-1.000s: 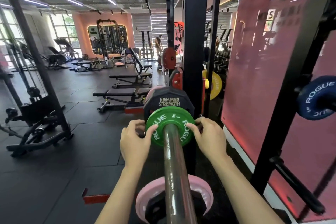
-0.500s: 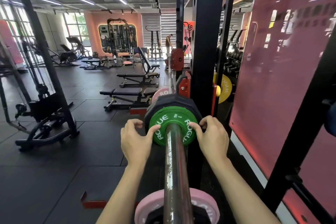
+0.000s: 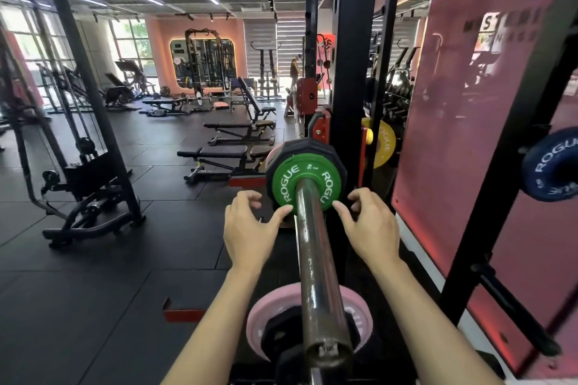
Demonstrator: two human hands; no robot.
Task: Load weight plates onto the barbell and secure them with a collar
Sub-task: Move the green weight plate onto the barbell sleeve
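Since a moment ago we have drawn both hands back off the green Rogue plate (image 3: 306, 183), which sits far up the barbell sleeve (image 3: 314, 259) against the black plate (image 3: 308, 148). Our left hand (image 3: 250, 233) and right hand (image 3: 370, 228) hang open and empty, fingers curled, thumb tips just at the plate's lower rim. Pink plates (image 3: 359, 316) lie below the sleeve's end.
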